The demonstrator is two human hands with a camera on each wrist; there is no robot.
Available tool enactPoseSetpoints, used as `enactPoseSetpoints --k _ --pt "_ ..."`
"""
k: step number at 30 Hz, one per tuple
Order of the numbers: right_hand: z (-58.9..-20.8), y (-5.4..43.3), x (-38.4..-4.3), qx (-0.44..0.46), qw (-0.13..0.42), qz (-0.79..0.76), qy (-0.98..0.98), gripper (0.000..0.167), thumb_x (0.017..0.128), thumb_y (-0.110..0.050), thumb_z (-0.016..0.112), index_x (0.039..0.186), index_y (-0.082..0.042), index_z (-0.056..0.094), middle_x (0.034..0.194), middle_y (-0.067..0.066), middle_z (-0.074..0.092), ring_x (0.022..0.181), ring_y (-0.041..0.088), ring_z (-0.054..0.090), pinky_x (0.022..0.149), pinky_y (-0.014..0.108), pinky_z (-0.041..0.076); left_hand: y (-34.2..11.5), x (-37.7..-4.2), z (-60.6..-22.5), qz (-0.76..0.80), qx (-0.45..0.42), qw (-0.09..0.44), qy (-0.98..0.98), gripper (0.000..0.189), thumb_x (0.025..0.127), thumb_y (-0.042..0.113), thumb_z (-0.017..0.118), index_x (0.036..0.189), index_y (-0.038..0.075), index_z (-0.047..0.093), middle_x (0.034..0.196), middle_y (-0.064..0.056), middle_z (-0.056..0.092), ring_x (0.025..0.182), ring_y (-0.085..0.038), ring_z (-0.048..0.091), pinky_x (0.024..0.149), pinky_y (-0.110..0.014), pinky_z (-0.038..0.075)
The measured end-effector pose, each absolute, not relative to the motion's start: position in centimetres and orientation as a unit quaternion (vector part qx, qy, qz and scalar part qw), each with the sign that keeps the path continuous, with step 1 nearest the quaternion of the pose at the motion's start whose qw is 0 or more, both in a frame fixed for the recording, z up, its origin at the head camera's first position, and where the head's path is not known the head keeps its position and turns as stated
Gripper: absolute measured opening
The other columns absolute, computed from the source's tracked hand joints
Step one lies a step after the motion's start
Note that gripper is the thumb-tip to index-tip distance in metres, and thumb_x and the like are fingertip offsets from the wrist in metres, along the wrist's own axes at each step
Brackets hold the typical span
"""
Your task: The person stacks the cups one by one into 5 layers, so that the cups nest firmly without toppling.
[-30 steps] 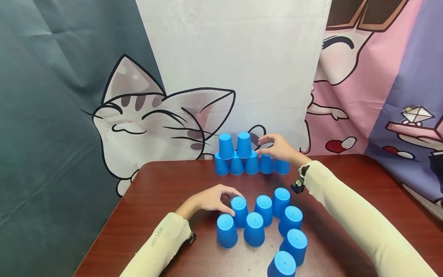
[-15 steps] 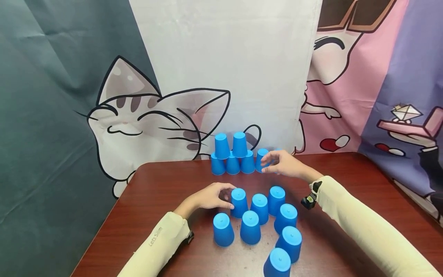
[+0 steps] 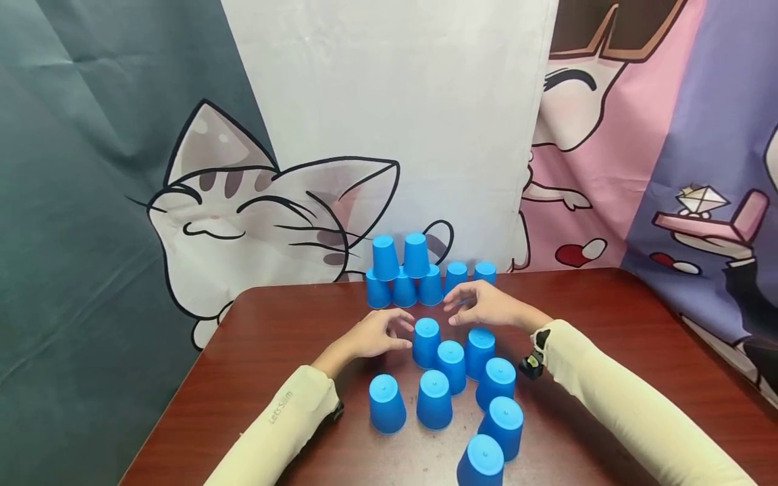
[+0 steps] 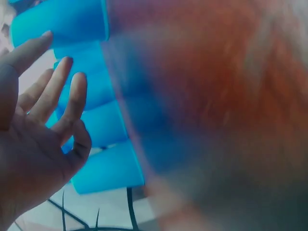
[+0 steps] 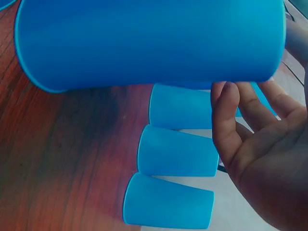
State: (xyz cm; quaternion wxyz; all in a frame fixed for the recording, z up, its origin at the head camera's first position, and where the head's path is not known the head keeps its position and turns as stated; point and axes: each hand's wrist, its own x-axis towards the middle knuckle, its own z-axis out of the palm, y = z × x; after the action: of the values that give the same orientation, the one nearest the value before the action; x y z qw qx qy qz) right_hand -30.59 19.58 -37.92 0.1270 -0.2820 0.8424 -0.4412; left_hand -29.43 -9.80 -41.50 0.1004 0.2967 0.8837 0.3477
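Observation:
My left hand (image 3: pixel 379 334) is beside the left side of an upside-down blue cup (image 3: pixel 427 343), fingers spread and loosely bent. In the left wrist view the thumb (image 4: pixel 33 50) overlaps a blue cup (image 4: pixel 62 24); whether it touches cannot be told. Behind the same cup, to its right, my right hand (image 3: pixel 486 304) hovers with relaxed fingers and nothing in its grasp. In the right wrist view, a large blue cup (image 5: pixel 149 43) is close above the fingertips (image 5: pixel 228 91). At the back, two upside-down cups (image 3: pixel 416 255) stand on a row of cups (image 3: pixel 404 289).
Several more upside-down blue cups (image 3: pixel 434 399) stand loosely spread in front of the hands, some near the table's front. Two cups (image 3: pixel 484 271) at the right of the back row are partly behind my right hand. A printed cloth (image 3: pixel 462 121) hangs behind the brown table (image 3: pixel 279 324).
The cup beside my left hand has slid back and slightly right, with that hand moving along. My right hand has come down and forward from the back row toward that cup.

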Motion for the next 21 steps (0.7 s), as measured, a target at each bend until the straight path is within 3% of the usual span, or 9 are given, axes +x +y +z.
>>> enactPoseSetpoints --k 5,8,12,15,19,21 --pt "-38.0 18.5 -30.7 -0.310 0.141 -0.426 0.838 0.045 0.088 -0.022 0.077 0.126 -0.003 0.061 0.119 0.017 0.068 0.094 0.027 0.068 0.079 0.040 0.058 -11.5 -29.3 -40.9 0.377 0.334 0.113 0.856 0.042 0.092 0.026 0.071 0.130 0.010 0.062 0.123 -0.007 0.067 0.093 -0.015 0.063 0.078 -0.031 0.056" --pt "-38.4 18.2 -30.8 -0.321 0.151 -0.418 0.837 0.046 0.087 -0.021 0.078 0.127 -0.004 0.062 0.120 0.013 0.068 0.097 0.026 0.067 0.080 0.041 0.057 -12.2 -28.8 -41.1 0.392 0.358 0.144 0.835 0.042 0.093 0.030 0.069 0.130 0.011 0.062 0.122 -0.012 0.067 0.094 -0.015 0.062 0.080 -0.032 0.055" --pt "-38.9 17.5 -31.1 -0.325 0.167 -0.412 0.835 0.051 0.086 -0.027 0.079 0.130 -0.008 0.061 0.124 0.011 0.067 0.105 0.025 0.065 0.084 0.044 0.056 -13.1 -28.3 -41.3 0.405 0.386 0.189 0.807 0.046 0.091 0.036 0.069 0.131 0.014 0.062 0.115 -0.016 0.067 0.085 -0.016 0.061 0.074 -0.031 0.055" --pt "-39.0 17.2 -31.2 -0.321 0.177 -0.414 0.833 0.056 0.085 -0.029 0.079 0.132 -0.007 0.060 0.127 0.010 0.066 0.107 0.026 0.065 0.086 0.047 0.055 -13.7 -28.3 -41.4 0.423 0.417 0.213 0.776 0.054 0.088 0.042 0.071 0.132 0.012 0.061 0.117 -0.020 0.065 0.085 -0.025 0.060 0.070 -0.031 0.054" --pt "-39.1 17.0 -31.2 -0.318 0.190 -0.405 0.836 0.061 0.083 -0.032 0.081 0.134 -0.005 0.058 0.128 0.010 0.065 0.108 0.027 0.065 0.088 0.052 0.054 -14.3 -28.3 -41.3 0.442 0.455 0.268 0.725 0.068 0.082 0.052 0.073 0.133 0.010 0.058 0.129 -0.020 0.061 0.101 -0.042 0.057 0.077 -0.039 0.054" --pt "-39.3 16.9 -31.1 -0.321 0.196 -0.401 0.835 0.062 0.083 -0.032 0.081 0.135 -0.006 0.058 0.127 0.008 0.066 0.110 0.027 0.065 0.089 0.053 0.053 -14.6 -28.1 -41.2 0.440 0.460 0.304 0.709 0.072 0.080 0.054 0.075 0.134 0.010 0.057 0.133 -0.018 0.059 0.111 -0.044 0.055 0.084 -0.044 0.053"
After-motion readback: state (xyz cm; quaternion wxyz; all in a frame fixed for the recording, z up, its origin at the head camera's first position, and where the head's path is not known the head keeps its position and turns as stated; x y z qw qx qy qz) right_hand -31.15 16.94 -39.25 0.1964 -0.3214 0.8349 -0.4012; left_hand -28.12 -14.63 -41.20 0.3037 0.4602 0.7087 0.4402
